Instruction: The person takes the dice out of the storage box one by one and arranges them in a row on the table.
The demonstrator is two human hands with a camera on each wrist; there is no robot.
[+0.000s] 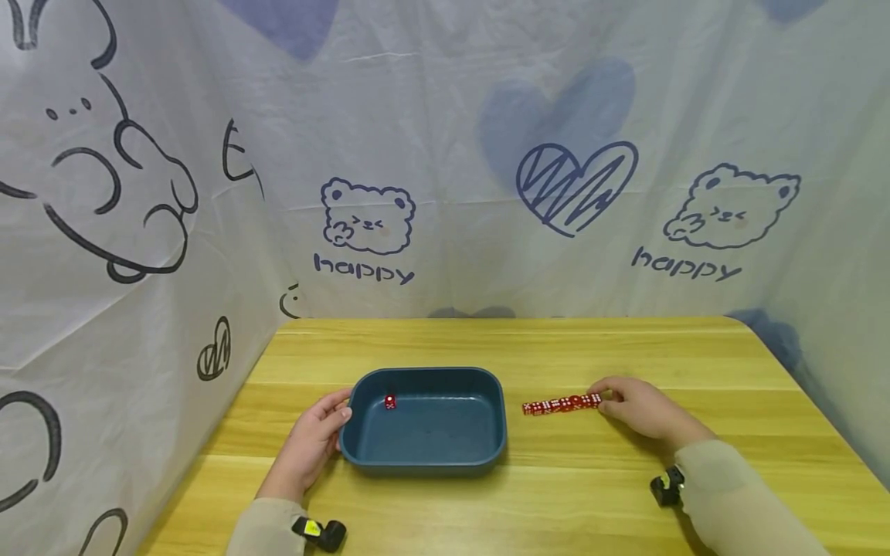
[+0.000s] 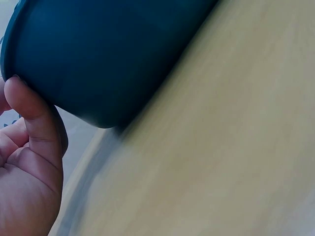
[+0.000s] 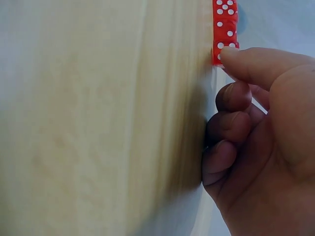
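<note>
A dark blue rectangular plastic tray (image 1: 422, 468) stands on the table, and my left hand (image 1: 316, 439) grips its left end, thumb at the rim. One red die (image 1: 390, 402) with white pips lies inside, near the tray's back left. To the right of the tray runs a straight row of several red dice (image 1: 556, 406), set side by side. My right hand (image 1: 643, 409) pinches the end die (image 3: 216, 55) on the row's right, thumb on its near face; its other fingers curl below the thumb in the right wrist view. The index fingertip is mostly hidden there.
The light wood table (image 1: 591, 502) has a rounded far right corner. White cloth (image 1: 445, 154) with drawn bears and hearts hangs behind it and along both sides. A small black camera sits on each wrist, the left one (image 1: 327, 533) close to the table's front.
</note>
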